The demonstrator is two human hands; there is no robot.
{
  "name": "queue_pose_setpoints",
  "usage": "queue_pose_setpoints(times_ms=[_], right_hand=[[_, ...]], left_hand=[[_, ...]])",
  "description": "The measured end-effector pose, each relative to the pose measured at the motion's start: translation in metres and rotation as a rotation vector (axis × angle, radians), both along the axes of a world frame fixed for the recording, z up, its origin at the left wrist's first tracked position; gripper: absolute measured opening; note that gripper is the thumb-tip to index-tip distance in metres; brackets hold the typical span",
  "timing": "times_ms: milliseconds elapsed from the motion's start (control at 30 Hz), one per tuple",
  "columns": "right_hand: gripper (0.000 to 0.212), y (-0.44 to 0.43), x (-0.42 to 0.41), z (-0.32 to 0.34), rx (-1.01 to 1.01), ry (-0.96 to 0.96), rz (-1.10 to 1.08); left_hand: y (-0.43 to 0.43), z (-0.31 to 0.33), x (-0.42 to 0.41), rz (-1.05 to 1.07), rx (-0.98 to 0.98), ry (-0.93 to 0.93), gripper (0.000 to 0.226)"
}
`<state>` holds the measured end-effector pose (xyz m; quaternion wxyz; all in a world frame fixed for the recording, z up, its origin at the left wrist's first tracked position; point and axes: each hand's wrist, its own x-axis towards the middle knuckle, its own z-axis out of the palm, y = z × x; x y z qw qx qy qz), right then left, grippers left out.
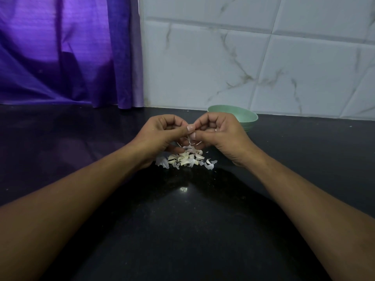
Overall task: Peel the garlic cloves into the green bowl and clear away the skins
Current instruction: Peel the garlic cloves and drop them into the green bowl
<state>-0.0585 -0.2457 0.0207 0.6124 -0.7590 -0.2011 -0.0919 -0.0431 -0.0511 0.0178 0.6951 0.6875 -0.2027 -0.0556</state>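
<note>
My left hand (162, 134) and my right hand (221, 134) meet above the black counter, fingers curled, thumbs nearly touching. Between them they pinch a garlic clove (191, 141), mostly hidden by the fingers, with thin strips of skin hanging from it. Directly below lies a heap of garlic cloves and papery skins (185, 159). The green bowl (241, 116) stands behind my right hand, near the wall; its inside is hidden from this angle.
The black counter (182, 220) stretches toward me between my forearms. A purple curtain (67, 51) hangs at the back left. Marbled white wall tiles (263, 57) rise behind the bowl.
</note>
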Motion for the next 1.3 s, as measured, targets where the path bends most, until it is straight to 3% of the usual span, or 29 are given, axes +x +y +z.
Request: queue_pose_setpoints(times_ms=[300, 533, 833, 1067, 1300], right_hand=[[0.014, 0.004, 0.002, 0.0, 0.02, 0.026, 0.038], [0.013, -0.002, 0.0, 0.002, -0.028, 0.096, 0.133], [0.018, -0.001, 0.001, 0.003, 0.053, 0.072, 0.161], [0.017, -0.007, 0.006, 0.006, -0.059, 0.003, -0.037], [0.007, -0.018, 0.008, 0.002, -0.256, 0.076, 0.018]], left_hand=[[0.0, -0.001, 0.001, 0.032, -0.013, -0.108, 0.021], [-0.003, 0.001, -0.002, -0.037, 0.027, -0.083, 0.02], [-0.008, 0.002, -0.006, -0.113, -0.148, 0.076, 0.021], [-0.002, 0.0, 0.0, 0.066, 0.026, -0.044, 0.02], [0.001, 0.001, 0.001, 0.071, 0.112, -0.055, 0.018]])
